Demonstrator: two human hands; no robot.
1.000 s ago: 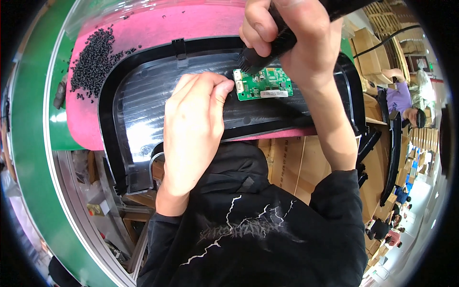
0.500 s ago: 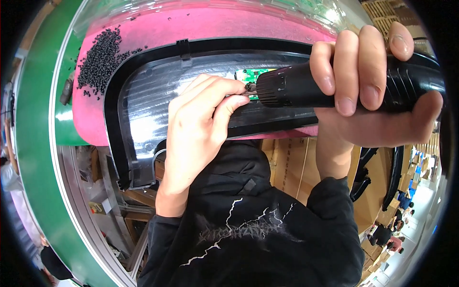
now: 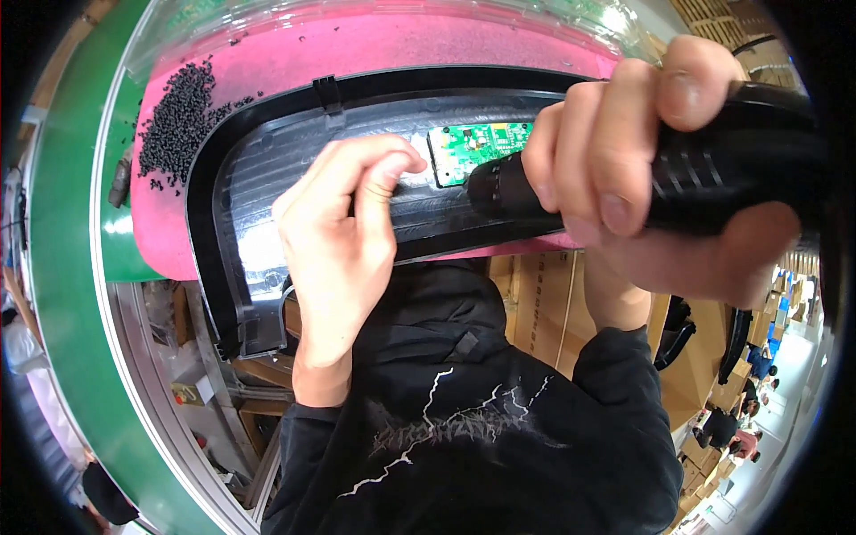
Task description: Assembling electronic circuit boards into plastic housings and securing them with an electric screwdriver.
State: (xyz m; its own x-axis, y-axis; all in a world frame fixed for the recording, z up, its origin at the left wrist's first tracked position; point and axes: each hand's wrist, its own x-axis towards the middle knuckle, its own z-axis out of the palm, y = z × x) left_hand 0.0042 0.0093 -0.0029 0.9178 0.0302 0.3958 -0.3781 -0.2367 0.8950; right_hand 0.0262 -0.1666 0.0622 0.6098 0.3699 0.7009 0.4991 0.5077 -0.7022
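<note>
My right hand (image 3: 615, 152) is wrapped round a black electric screwdriver (image 3: 499, 189), its nose pointing left over the lower edge of a green circuit board (image 3: 477, 147). The board sits inside a long, curved black plastic housing (image 3: 205, 205). Just left of the board, my left hand (image 3: 334, 209) hovers over the housing, thumb and forefinger drawn together and the other fingers curled. Whatever may be between those fingertips is hidden. The screwdriver's tip cannot be made out.
The housing lies on a pink mat (image 3: 276, 58) over a green tabletop (image 3: 67, 267). A heap of small black screws (image 3: 174, 129) lies at the far left, with a small dark object (image 3: 120, 183) beside it. Clear plastic (image 3: 446, 13) runs along the back. A cardboard box (image 3: 539, 312) stands below the table edge.
My left hand has drawn back left from the screwdriver's nose. The screwdriver in my right hand has tilted and shifted lower and nearer, exposing more of the circuit board.
</note>
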